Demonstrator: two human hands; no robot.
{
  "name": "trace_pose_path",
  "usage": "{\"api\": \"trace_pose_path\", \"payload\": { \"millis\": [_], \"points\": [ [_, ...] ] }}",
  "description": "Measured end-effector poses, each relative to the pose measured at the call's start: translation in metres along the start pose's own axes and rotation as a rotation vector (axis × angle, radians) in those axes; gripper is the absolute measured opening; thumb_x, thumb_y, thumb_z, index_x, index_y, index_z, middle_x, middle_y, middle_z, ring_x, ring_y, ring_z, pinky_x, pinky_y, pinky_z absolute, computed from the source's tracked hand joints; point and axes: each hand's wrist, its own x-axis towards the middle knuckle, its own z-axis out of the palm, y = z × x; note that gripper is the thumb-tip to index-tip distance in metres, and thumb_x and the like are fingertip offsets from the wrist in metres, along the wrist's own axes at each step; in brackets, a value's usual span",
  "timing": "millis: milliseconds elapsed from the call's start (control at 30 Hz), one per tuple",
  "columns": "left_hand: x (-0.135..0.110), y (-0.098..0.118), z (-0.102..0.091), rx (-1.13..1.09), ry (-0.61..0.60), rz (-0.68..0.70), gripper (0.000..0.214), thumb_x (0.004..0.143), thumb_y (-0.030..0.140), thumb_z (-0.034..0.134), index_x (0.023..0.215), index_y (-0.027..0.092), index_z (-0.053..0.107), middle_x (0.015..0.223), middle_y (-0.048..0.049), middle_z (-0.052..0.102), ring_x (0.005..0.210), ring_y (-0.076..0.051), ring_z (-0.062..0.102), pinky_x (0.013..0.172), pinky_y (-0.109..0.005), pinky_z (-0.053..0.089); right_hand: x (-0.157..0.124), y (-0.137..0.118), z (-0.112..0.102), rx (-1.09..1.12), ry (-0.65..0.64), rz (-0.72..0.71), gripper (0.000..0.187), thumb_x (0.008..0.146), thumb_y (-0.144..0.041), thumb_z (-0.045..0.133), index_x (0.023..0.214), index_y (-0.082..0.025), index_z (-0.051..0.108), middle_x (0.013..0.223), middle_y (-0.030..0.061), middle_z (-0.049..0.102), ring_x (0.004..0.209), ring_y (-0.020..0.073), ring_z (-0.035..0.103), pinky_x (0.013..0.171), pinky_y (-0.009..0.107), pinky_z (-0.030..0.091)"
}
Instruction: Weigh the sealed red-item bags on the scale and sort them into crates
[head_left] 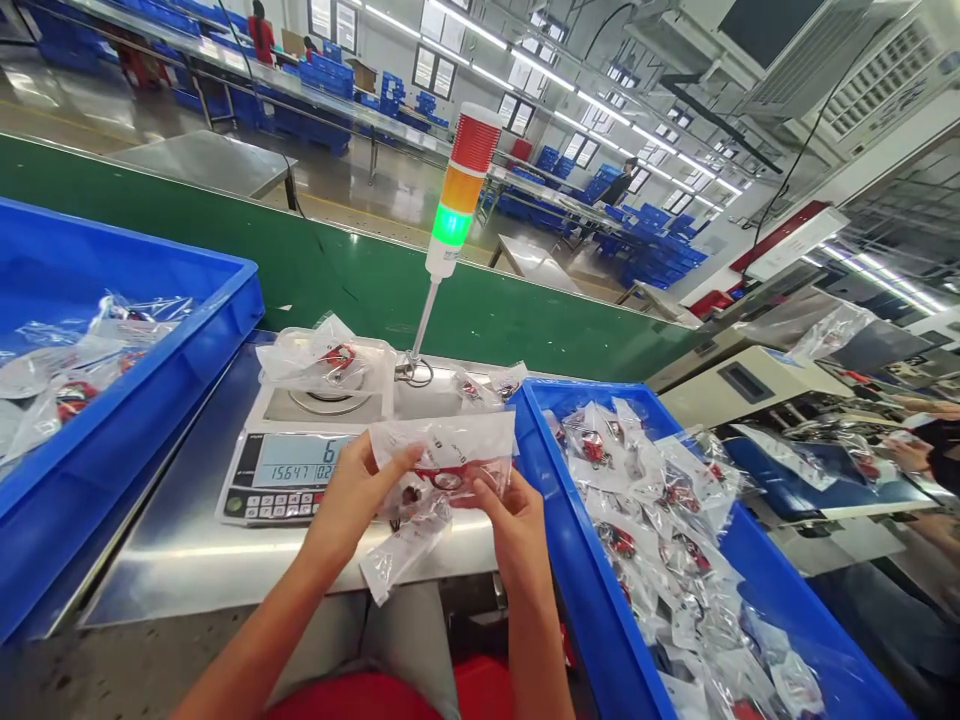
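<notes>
Your left hand (352, 495) and right hand (514, 530) both pinch a clear plastic bag (442, 445) at lower centre, just above the steel worktop (172, 570). The film looks light, soft and slippery around a small red item (448, 480), so its flat upper edge seems the surest hold.

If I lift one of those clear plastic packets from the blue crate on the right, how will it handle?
Probably light and floppy: the packet between the left hand and right hand looks creased and limp. The glossy film looks slippery, so the overlapping packets in the blue crate may slide or drag together.
</notes>
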Motion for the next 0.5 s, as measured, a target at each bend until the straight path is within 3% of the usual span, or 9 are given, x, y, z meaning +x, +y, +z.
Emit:
{"api": "trace_pose_path", "payload": {
  "millis": [100,233,300,400,500],
  "points": [
    [-0.001,0.009,0.002,0.053,0.078,0.142,0.032,0.073,0.047,0.080,0.079,0.018,0.068,0.072,-0.0006,0.069,0.068,-0.017,0.062,0.064,-0.026,0.050,0.000,-0.008,0.011,-0.018,-0.024,-0.039,0.027,0.074,-0.043,0.086,0.087,-0.020,0.080,0.088,0.0049,0.081,0.081,0.0230,0.076,0.073,0.036,0.065],
    [-0.001,0.025,0.002,0.111,0.116,0.252,0.026,0.074,0.041,0.079,0.077,0.018,0.068,0.071,0.0009,0.067,0.067,-0.015,0.059,0.063,-0.024,0.047,0.002,-0.010,0.015,-0.023,-0.082,-0.039,0.030,0.065,-0.039,0.092,0.084,-0.020,0.079,0.082,0.0044,0.081,0.072,0.0231,0.075,0.066,0.036,0.065],
    [0.000,0.031,0.001,0.140,0.081,0.238,0.030,0.072,0.043,0.080,0.086,0.019,0.071,0.077,0.0000,0.070,0.069,-0.017,0.061,0.063,-0.025,0.049,0.005,-0.010,0.015,-0.015,-0.061,-0.035,0.031,0.062,-0.038,0.093,0.081,-0.019,0.077,0.077,0.0042,0.080,0.063,0.0223,0.073,0.058,0.035,0.064],
    [0.000,0.036,-0.001,0.151,-0.069,0.132,0.044,0.068,0.050,0.083,0.096,0.018,0.073,0.085,-0.0034,0.074,0.074,-0.021,0.066,0.065,-0.028,0.052,0.008,-0.012,0.015,-0.016,0.025,-0.086,0.032,0.064,-0.040,0.092,0.080,-0.018,0.077,0.079,0.0056,0.080,0.066,0.0225,0.074,0.056,0.033,0.062],
    [0.000,0.034,0.000,0.184,-0.059,0.120,0.040,0.072,0.056,0.077,0.078,0.016,0.072,0.074,-0.0036,0.071,0.068,-0.020,0.063,0.063,-0.028,0.050,0.009,-0.018,0.016,-0.035,0.023,-0.111,0.033,0.066,-0.043,0.091,0.083,-0.018,0.077,0.085,0.0064,0.081,0.078,0.0236,0.076,0.067,0.034,0.064]
  ]
}}
